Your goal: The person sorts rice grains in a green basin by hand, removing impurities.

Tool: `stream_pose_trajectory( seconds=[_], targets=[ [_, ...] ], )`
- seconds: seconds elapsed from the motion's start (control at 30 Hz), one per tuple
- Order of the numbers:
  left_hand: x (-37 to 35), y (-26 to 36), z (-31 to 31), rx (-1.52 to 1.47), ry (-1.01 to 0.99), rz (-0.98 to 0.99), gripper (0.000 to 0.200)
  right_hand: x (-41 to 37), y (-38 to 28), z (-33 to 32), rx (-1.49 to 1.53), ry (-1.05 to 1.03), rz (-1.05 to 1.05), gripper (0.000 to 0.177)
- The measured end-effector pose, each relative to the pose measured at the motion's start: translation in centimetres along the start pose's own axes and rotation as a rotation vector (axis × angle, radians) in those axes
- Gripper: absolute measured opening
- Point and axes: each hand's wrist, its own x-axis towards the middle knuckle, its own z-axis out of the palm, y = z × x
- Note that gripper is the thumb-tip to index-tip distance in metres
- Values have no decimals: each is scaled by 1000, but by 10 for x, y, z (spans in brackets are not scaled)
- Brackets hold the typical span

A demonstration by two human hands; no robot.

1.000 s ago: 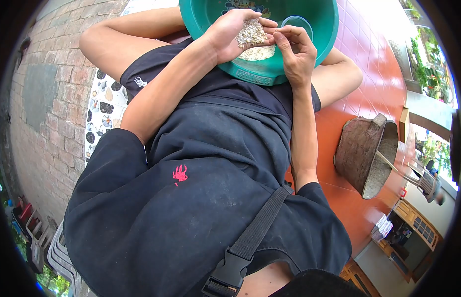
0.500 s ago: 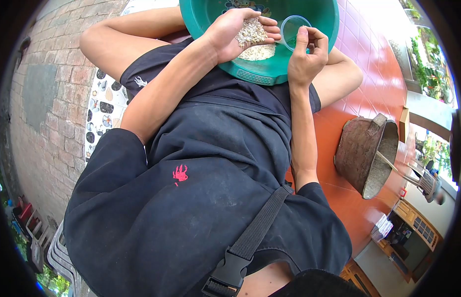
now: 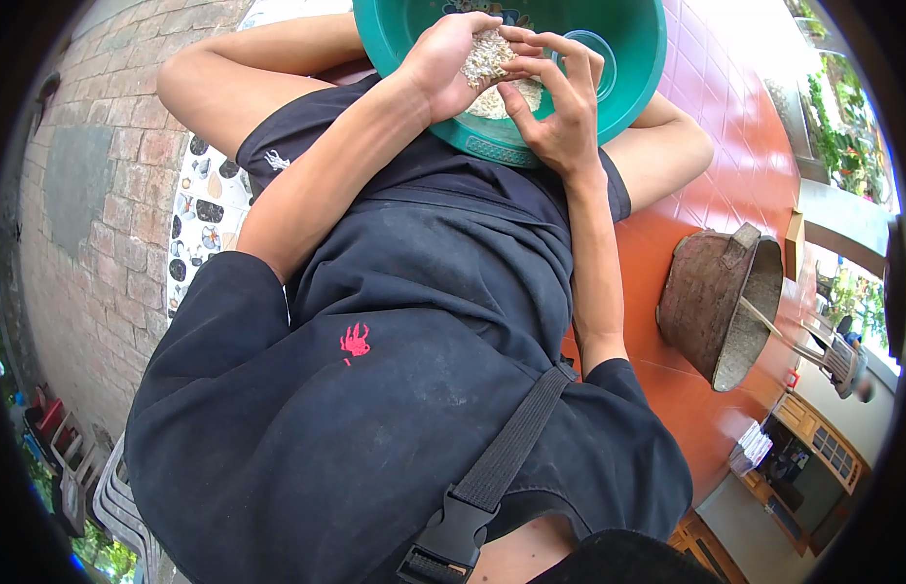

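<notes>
My left hand [image 3: 448, 73] is palm up, cupping a heap of pale rice grains [image 3: 485, 56]. My right hand [image 3: 560, 107] is beside it, thumb and fingers apart, the fingertips at the edge of the heap. Whether a grain sits at those fingertips is too small to tell. Both hands are over a green plastic basin [image 3: 640, 73] resting on my lap. More rice [image 3: 490, 104] lies in the basin beneath my hands. A clear round cup [image 3: 611, 60] stands in the basin behind my right hand, which partly hides it.
Right of me, a worn brown tub [image 3: 701, 302] rests tilted in view on the red tiled floor [image 3: 643, 341], a stick leaning from it. Left are a pebble-patterned strip [image 3: 208, 209] and brick paving [image 3: 112, 234]. Stacked chairs [image 3: 127, 506] show at lower left.
My right hand has moved left from above the clear cup to the rice in my left palm, and its pinched fingers have spread. My left hand has hardly moved.
</notes>
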Motion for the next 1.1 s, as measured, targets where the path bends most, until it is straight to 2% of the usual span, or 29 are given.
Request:
stream_pose_trajectory(
  seconds=[0.1,0.17,0.67,0.97,1.1],
  targets=[
    [0,0,-2,-15,17,3,49,-4,7,5,-16,1,30,22],
    [-3,1,-5,10,-38,-9,36,-4,8,6,-26,6,47,21],
    [-1,-1,-5,53,-9,-19,38,-2,9,7,-2,104,57,17],
    [0,1,-1,-15,28,-45,43,-1,14,2,111,186,116,10],
    [-1,2,0,-23,9,-46,44,-6,22,3,286,219,237,6]
  ],
)
